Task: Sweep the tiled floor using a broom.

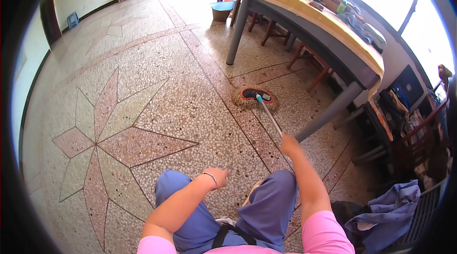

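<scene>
My right hand [289, 144] is wrapped round the metal handle of a mop [271, 117] and stretches forward to the right. The mop's oval head has a tan yarn fringe, a dark red-edged centre and a teal joint. It lies on the speckled stone floor [209, 125], close to the table's near leg. My left hand [218, 177], with a silver bangle at the wrist, is held above my left knee. Its fingers are curled in and nothing shows in them.
A long table [304, 18] with a yellow cloth and grey legs stands at the right, with wooden stools beneath. A blue basin [223, 6] is at its far end. Blue clothing [390, 211] hangs at lower right. A small blue stool [73, 19] stands far left.
</scene>
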The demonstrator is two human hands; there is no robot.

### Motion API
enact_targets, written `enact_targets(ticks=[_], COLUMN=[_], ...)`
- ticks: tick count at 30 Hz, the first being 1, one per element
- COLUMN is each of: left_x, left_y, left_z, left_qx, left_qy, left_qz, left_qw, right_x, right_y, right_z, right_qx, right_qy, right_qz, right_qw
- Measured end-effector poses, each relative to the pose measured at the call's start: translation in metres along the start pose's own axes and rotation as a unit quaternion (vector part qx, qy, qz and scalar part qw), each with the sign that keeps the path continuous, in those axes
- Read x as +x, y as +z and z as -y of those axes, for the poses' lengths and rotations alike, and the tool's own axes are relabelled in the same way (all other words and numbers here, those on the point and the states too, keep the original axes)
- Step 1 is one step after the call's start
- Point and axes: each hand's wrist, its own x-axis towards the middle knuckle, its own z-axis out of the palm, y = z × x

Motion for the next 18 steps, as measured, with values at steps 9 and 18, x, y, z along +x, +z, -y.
enact_targets(ticks=[9,18], left_x=[0.029,0.021], left_y=[-0.001,0.01], left_z=[-0.003,-0.007], left_qx=[0.026,0.056], left_qy=[0.018,0.061], left_qz=[0.03,0.023], left_qw=[0.999,0.996], right_x=[-0.157,-0.232], right_y=[-0.048,-0.051], right_z=[-0.069,-0.088], right_qx=[0.024,0.062], right_qy=[0.073,0.18], right_qz=[0.041,0.06], right_qw=[0.996,0.98])
